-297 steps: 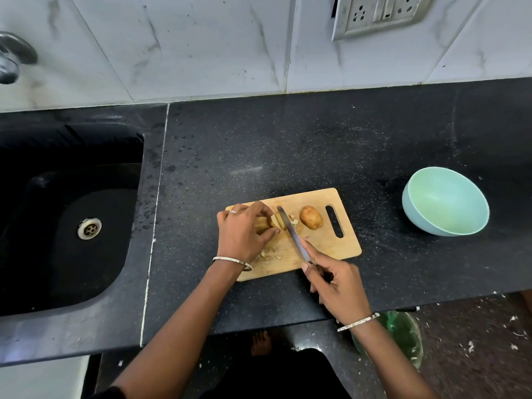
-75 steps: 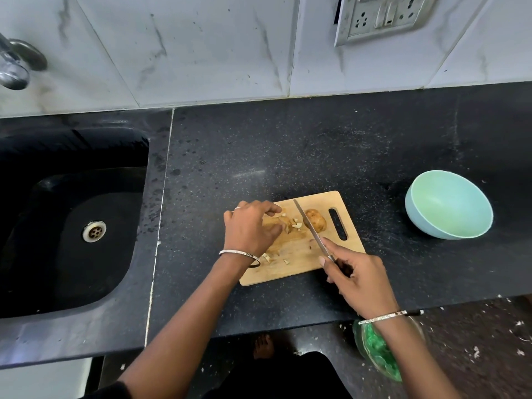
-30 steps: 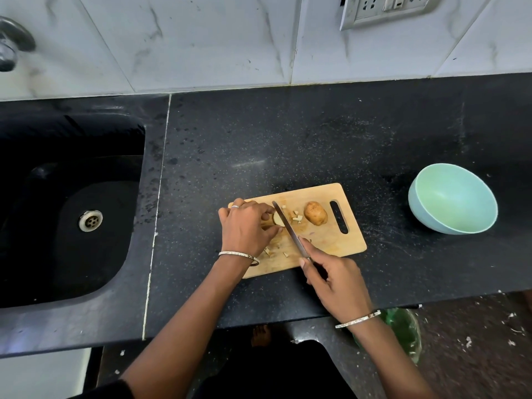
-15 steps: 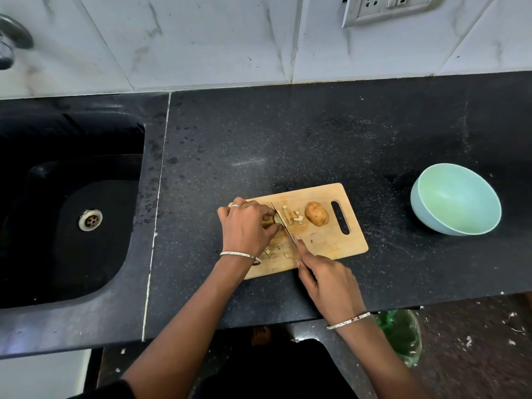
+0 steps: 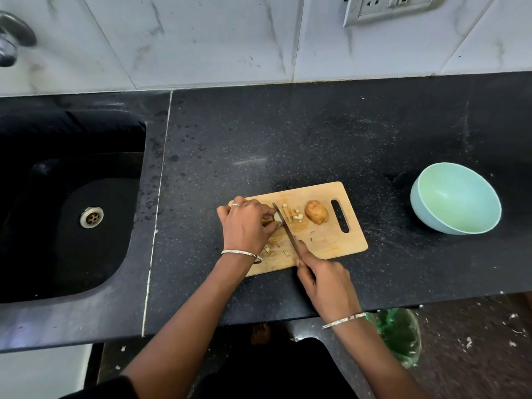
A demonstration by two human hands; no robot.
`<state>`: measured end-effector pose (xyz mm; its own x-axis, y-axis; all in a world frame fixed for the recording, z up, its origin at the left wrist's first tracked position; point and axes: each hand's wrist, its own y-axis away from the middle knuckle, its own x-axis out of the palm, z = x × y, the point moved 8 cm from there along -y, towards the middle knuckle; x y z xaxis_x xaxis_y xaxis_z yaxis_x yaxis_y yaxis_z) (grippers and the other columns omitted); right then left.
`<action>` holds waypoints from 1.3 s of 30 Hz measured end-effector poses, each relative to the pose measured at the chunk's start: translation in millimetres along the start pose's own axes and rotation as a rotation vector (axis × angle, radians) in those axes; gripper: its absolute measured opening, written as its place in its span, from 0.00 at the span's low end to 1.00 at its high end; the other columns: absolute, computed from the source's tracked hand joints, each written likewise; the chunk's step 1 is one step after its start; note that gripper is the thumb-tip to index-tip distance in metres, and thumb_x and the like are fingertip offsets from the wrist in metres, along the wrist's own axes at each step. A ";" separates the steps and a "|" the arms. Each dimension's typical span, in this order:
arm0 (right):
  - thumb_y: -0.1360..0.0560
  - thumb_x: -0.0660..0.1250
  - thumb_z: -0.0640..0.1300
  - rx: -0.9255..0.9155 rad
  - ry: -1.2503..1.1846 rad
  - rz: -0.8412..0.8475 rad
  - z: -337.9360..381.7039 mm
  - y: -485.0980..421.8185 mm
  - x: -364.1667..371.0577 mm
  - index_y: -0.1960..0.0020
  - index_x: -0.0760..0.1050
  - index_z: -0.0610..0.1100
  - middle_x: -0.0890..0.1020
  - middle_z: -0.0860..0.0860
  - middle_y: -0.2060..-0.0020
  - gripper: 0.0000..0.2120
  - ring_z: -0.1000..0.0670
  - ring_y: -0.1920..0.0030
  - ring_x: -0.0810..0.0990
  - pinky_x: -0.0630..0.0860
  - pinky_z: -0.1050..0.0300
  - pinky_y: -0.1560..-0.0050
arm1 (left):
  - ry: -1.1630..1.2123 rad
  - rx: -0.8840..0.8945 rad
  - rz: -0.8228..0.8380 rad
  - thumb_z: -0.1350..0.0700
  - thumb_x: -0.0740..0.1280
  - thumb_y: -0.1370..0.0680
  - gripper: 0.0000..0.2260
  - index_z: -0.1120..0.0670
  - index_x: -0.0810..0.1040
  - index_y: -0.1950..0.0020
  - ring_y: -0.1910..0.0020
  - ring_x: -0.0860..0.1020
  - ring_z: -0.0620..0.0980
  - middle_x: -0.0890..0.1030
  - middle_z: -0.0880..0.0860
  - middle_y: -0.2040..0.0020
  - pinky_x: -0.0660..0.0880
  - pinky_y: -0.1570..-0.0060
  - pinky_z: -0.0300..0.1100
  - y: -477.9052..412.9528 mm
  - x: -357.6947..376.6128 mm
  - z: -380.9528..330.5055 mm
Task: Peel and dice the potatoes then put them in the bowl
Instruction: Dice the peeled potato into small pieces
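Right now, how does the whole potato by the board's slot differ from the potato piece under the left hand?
The whole potato is intact and brown-skinned; the potato piece shows a pale cut face. The whole potato lies free and untouched; the potato piece is held by the left hand, with the knife against it. Both rest on the wooden cutting board.

The left hand (image 5: pixel 247 226) covers most of the potato piece (image 5: pixel 277 216) being cut; the right hand (image 5: pixel 325 280) hides the knife (image 5: pixel 288 231) handle. The picture's top edge crops the socket panel (image 5: pixel 385 7).
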<state>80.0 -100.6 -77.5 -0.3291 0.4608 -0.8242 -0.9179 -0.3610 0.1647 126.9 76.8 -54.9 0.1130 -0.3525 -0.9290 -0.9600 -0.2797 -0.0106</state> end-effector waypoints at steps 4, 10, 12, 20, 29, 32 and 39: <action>0.20 0.62 0.48 -0.021 0.023 -0.042 1.5 10.1 -13.3 0.27 0.68 0.58 0.65 0.53 0.77 0.22 0.47 0.73 0.69 0.75 0.46 0.65 | 0.030 -0.004 0.008 0.42 0.73 0.29 0.12 0.42 0.83 0.48 0.45 0.71 0.47 0.82 0.41 0.54 0.58 0.51 0.47 -0.8 0.6 0.8; 0.21 0.63 0.47 -0.062 -0.031 -0.094 10.0 5.0 -16.4 0.27 0.70 0.58 0.61 0.53 0.78 0.22 0.50 0.75 0.64 0.73 0.48 0.70 | 0.028 0.004 -0.001 0.41 0.73 0.30 0.14 0.43 0.83 0.47 0.45 0.72 0.48 0.82 0.42 0.53 0.56 0.53 0.45 2.3 -0.3 2.6; 0.20 0.63 0.47 -0.058 -0.039 -0.081 10.8 2.5 -15.0 0.27 0.70 0.57 0.62 0.53 0.78 0.22 0.50 0.75 0.64 0.73 0.48 0.69 | 0.023 0.002 -0.003 0.42 0.73 0.29 0.12 0.43 0.83 0.48 0.45 0.72 0.48 0.83 0.42 0.53 0.56 0.53 0.46 2.7 -1.1 2.6; 0.20 0.63 0.48 -0.054 -0.073 -0.053 11.0 -0.6 -11.0 0.27 0.70 0.56 0.79 0.47 0.70 0.22 0.42 0.66 0.79 0.76 0.46 0.65 | 0.042 -0.018 -0.012 0.46 0.72 0.27 0.08 0.44 0.84 0.50 0.45 0.72 0.48 0.83 0.42 0.54 0.59 0.50 0.48 2.8 -1.8 2.8; 0.19 0.60 0.50 -0.048 0.089 -0.008 16.9 -4.4 -7.2 0.24 0.61 0.60 0.82 0.46 0.64 0.24 0.40 0.62 0.81 0.75 0.46 0.62 | 0.068 -0.032 -0.023 0.47 0.72 0.27 0.04 0.44 0.85 0.54 0.45 0.72 0.48 0.84 0.42 0.57 0.53 0.55 0.45 2.5 -2.2 5.4; 0.18 0.59 0.51 -0.062 0.159 -0.012 20.1 -3.9 -8.5 0.23 0.60 0.60 0.82 0.47 0.62 0.25 0.41 0.62 0.81 0.75 0.46 0.62 | 0.076 -0.038 -0.032 0.48 0.72 0.27 0.03 0.44 0.85 0.56 0.46 0.72 0.48 0.83 0.42 0.59 0.53 0.55 0.45 2.0 -2.3 6.1; 0.21 0.63 0.49 -0.093 0.068 -0.063 16.1 -2.2 -14.8 0.26 0.65 0.61 0.70 0.54 0.72 0.25 0.48 0.71 0.70 0.69 0.50 0.69 | 0.073 -0.053 -0.020 0.47 0.73 0.28 0.05 0.43 0.84 0.53 0.46 0.72 0.48 0.83 0.42 0.57 0.56 0.53 0.46 1.4 -1.9 6.2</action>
<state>83.4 -93.5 -56.9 -0.2527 0.4305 -0.8665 -0.9108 -0.4079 0.0630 123.7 82.6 -55.5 0.1523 -0.4098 -0.8994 -0.9426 -0.3338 -0.0075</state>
